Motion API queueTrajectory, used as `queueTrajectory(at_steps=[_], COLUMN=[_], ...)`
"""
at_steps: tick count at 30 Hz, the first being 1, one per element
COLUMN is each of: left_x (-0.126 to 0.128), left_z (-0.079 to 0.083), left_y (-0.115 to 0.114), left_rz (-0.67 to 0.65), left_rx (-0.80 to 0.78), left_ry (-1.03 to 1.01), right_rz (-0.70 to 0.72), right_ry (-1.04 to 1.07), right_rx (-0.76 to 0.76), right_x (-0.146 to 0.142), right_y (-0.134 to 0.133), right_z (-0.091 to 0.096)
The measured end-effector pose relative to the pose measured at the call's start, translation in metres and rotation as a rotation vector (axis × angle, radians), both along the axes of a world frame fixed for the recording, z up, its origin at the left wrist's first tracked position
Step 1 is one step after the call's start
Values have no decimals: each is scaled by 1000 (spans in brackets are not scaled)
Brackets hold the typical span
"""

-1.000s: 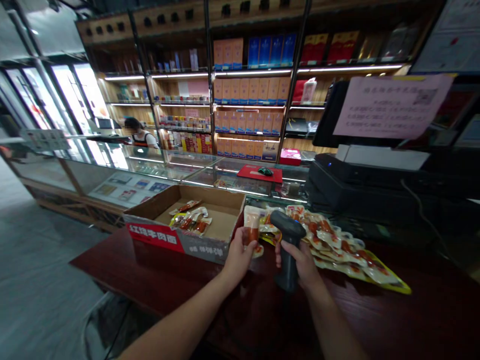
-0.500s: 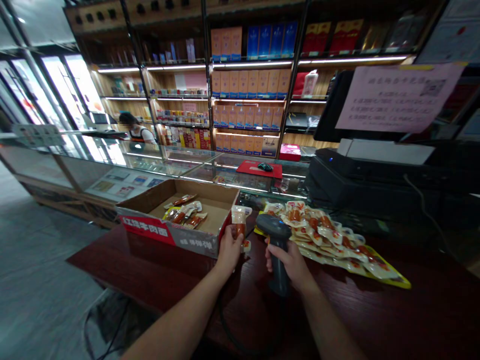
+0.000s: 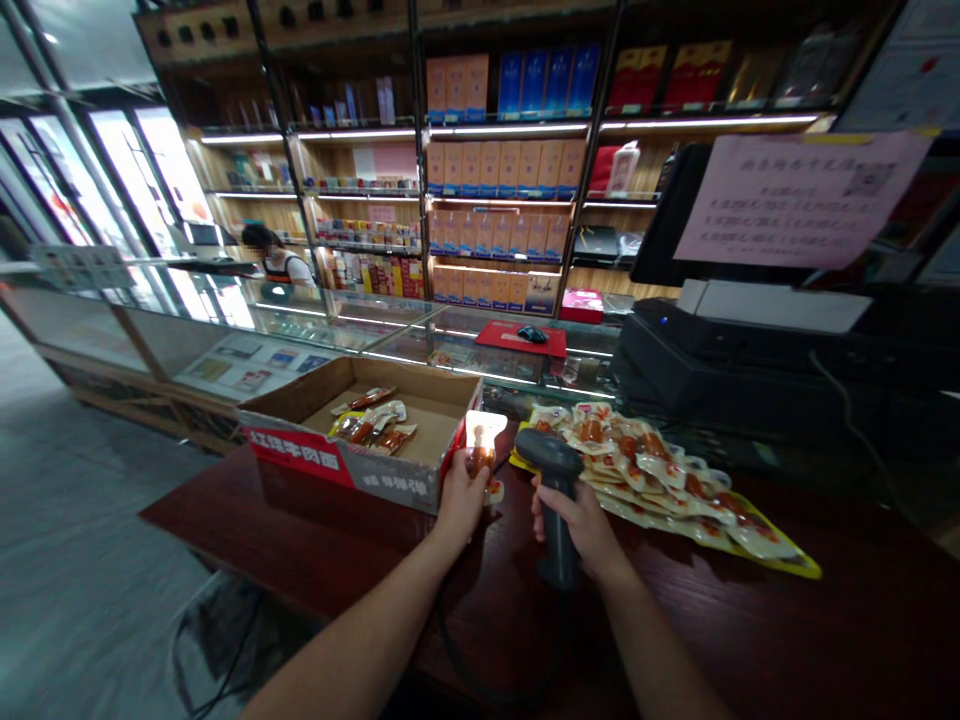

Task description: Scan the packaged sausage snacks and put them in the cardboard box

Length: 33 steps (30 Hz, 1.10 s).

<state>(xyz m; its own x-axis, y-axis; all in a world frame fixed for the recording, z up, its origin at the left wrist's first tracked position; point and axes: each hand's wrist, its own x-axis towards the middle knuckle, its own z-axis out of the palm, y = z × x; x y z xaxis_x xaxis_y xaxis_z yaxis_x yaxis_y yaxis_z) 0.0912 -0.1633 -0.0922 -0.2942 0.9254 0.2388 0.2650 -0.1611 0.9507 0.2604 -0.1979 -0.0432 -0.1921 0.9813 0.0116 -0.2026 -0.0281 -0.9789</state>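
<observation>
In my left hand (image 3: 461, 500) is a vacuum-packed sausage (image 3: 482, 455), its clear wrapper lit brightly at the top. The fingers close around it just beside the right corner of an open cardboard box (image 3: 300, 462). Inside that box lie several packed snacks (image 3: 367, 425) of the same look. My right hand (image 3: 574, 518) grips a dark grey barcode scanner (image 3: 553, 462) by its handle, the head pointing left at the sausage. Right of the scanner, a heap of similar packs (image 3: 645, 460) lies on yellow-edged packaging (image 3: 806, 568).
Everything stands on a dark red wooden table (image 3: 247, 540). Behind it is a glass counter (image 3: 360, 330) with a red mouse pad (image 3: 499, 345). A black monitor (image 3: 660, 220) and a printer-like machine (image 3: 675, 370) rise at right. A person (image 3: 277, 265) sits far left.
A bright light now falls on the wrapper of the sausage, which was unlit before. Both hands keep their hold and have barely moved; the view has shifted slightly.
</observation>
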Motion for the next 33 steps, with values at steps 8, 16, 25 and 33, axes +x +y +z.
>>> queueTrajectory(at_steps=[8,16,25,33], left_x=[13,58,103,104], left_z=[-7,45,58,48], left_y=[19,59,89,92], left_rz=[-106,-213,-165,-178], left_rx=[-36,-100,-88,-139], left_ry=[-278,35,618,743], right_rz=[-150,-297,-337,-348], right_ry=[-14,-55,-56,-43], right_rx=[-92,-82,-99,-72], right_x=[12,65,74,74], right_y=[3,13,7,8], right_z=[21,44,36,34])
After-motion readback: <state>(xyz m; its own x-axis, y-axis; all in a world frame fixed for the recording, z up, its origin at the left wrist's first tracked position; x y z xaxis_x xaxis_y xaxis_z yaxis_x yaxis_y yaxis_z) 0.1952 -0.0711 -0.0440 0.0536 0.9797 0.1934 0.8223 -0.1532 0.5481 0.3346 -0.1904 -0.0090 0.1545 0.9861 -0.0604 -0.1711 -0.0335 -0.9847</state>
